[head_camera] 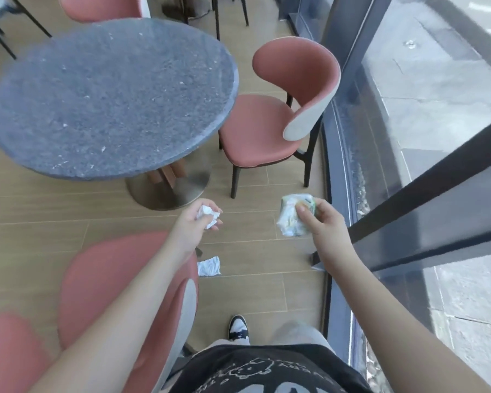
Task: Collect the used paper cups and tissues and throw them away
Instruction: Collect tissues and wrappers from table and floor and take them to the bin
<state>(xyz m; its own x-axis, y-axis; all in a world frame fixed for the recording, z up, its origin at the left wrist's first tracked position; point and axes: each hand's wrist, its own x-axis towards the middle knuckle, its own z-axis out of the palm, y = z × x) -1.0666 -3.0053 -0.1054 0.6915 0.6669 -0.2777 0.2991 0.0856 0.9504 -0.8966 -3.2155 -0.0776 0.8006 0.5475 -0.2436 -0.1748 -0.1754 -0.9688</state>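
Observation:
My left hand (194, 222) is closed around a crumpled white tissue (207, 215), held above the wooden floor just in front of the table's base. My right hand (319, 222) grips a squashed paper cup (291, 219) with a white and green print, thumb pressed on its side. A second crumpled white tissue (209, 266) lies on the floor below my left hand, beside the edge of the near pink chair.
A round grey stone table (111, 95) on a metal pedestal (169, 190) stands ahead on the left. Pink chairs sit at its right (270, 129), far side (102, 7) and near side (111, 282). A glass wall with dark frames (425, 180) runs along the right.

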